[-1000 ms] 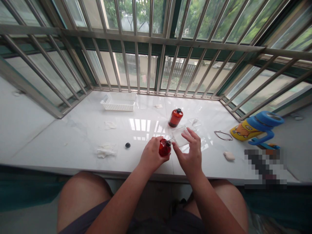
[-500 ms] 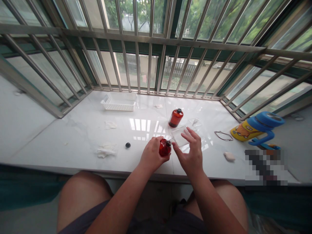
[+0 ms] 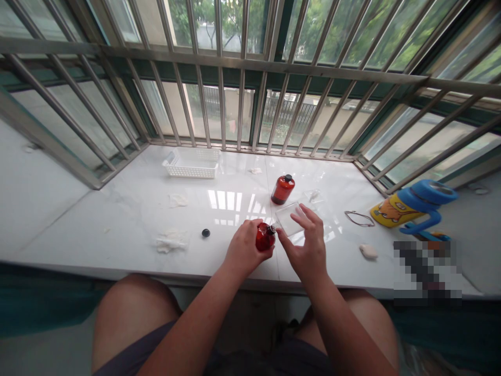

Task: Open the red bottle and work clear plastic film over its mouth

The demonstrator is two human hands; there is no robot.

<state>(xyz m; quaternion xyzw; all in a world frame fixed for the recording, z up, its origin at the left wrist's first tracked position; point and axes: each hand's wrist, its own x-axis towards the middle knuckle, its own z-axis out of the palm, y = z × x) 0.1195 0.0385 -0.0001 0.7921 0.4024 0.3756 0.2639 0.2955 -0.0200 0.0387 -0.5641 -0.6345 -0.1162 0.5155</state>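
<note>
My left hand (image 3: 245, 248) is wrapped around a small red glass bottle (image 3: 264, 240). The bottle's dark, uncapped neck leans toward my right hand (image 3: 307, 243). A small clear piece shows at its mouth; I cannot make out what it is. My right thumb tip meets or nearly meets that mouth, while the other fingers are spread apart over a clear square case (image 3: 288, 220). Whether they touch the case, I cannot tell. A round black cap (image 3: 205, 233) lies left of my left hand. Behind my hands stands a second red bottle (image 3: 282, 190), with a black cap on.
A white mesh basket (image 3: 191, 166) sits by the window bars. Crumpled tissue (image 3: 172, 241) lies at left, thin clear plastic (image 3: 314, 197) behind my right hand. To the right are a cord loop (image 3: 359, 219), a beige case (image 3: 368, 251) and a blue-and-yellow bottle (image 3: 399, 209).
</note>
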